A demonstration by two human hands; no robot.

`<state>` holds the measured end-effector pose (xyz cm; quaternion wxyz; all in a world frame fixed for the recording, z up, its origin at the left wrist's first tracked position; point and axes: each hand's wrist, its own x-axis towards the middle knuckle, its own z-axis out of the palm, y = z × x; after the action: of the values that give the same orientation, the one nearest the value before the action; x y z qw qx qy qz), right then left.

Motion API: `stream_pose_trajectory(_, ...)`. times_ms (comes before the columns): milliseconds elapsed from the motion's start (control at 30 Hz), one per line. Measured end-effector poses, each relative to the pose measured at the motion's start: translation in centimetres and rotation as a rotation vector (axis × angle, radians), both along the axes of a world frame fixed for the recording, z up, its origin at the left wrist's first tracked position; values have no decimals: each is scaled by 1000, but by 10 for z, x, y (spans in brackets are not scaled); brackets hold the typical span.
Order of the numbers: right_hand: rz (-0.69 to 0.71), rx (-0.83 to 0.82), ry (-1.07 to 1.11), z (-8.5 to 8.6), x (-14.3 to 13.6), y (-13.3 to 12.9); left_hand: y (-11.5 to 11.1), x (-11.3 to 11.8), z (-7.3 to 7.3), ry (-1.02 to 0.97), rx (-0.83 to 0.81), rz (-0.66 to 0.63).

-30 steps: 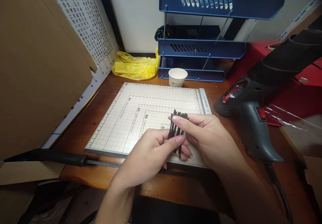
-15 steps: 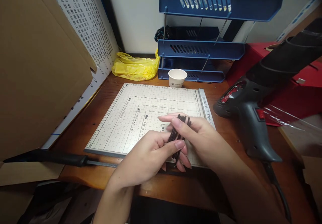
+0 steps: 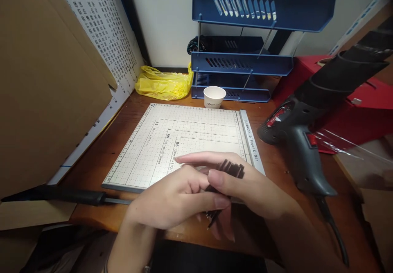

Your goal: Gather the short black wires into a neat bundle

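A bundle of thin dark brown strips [image 3: 233,168] lies slantwise between both hands, its ends uneven at top and bottom. My left hand [image 3: 179,195] is closed on the lower part, with the thumb on top. My right hand [image 3: 242,185] grips the upper part, thumb across the strips and a finger stretched out to the left. The middle of the bundle is covered by fingers, and what the strips are made of cannot be made out. Below the hands lies the paper cutter [image 3: 141,150], a white board with printed grid lines.
The cutter's black handle [image 3: 73,195] sticks out front left. A white paper cup [image 3: 214,98] stands behind the board, near a yellow plastic bag [image 3: 164,84] and blue tray rack [image 3: 242,64]. A heat gun [image 3: 307,142] stands right, by a red box [image 3: 334,101]. Cardboard [image 3: 52,80] rises left.
Both hands have come lower and nearer to me with the strips. The bundle's upper ends have tilted right and fanned out more. The view has shifted slightly.
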<state>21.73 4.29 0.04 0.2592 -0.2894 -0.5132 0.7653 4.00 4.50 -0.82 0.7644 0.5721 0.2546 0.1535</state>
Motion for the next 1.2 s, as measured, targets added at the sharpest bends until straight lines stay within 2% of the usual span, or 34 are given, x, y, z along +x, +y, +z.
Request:
stream_pose_trajectory(133,-9,10,-63,3,1,-2,-1,5,-1,-1,-64,-5)
stream_pose_trajectory(200,-42,65,-83,5,-1,-2,-2,7,-2,-8,-89,23)
stream_pose_trajectory(333,-90,161,-74,3,-2,-1,-3,7,-3,-31,-61,117)
stream_pose_trajectory(533,-96,221,-58,4,-2,0,-3,3,-7,-23,11,116)
stream_pose_trajectory(633,-108,170,-57,5,-4,0,-2,5,-9,-65,9,145)
stream_pose_trajectory(833,-222,126,65,0,-9,-1,-2,7,-8,-62,10,166)
stream_pose_trajectory(967,-183,169,24,0,-7,0,-2,6,-9,-60,-61,153)
stream_pose_trajectory(1100,-121,142,-47,3,-5,1,-2,5,-11,-64,-140,90)
stream_pose_trajectory(1200,-129,139,-63,2,-5,0,-3,5,-11,-68,-165,111)
